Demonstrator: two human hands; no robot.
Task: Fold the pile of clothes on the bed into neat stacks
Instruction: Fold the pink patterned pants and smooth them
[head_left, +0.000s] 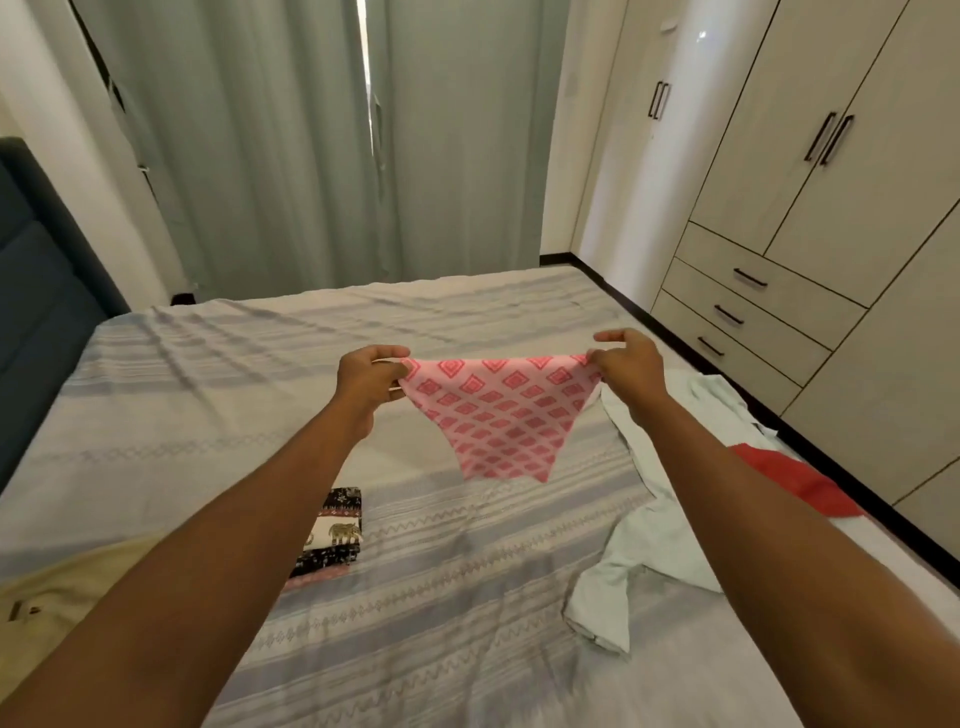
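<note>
A: Left hand (366, 382), what is it doing?
B: Pinching one top corner of the pink patterned garment (498, 415). The right hand (631, 371) pinches the other, so it hangs stretched above the bed (208, 389).
A: Around it?
B: At eight o'clock, a folded elephant-print cloth (335, 530). At four, a pale green shirt (654, 545). At three, a red cloth (800, 480).

Dim, soft light; wide-angle edge distortion

Bed (208, 415), striped grey cover: folded elephant-print cloth (332, 535) near left, beige garment (62, 597) beside it, crumpled pale green garment (644, 561) right, red garment (795, 483) at right edge.
</note>
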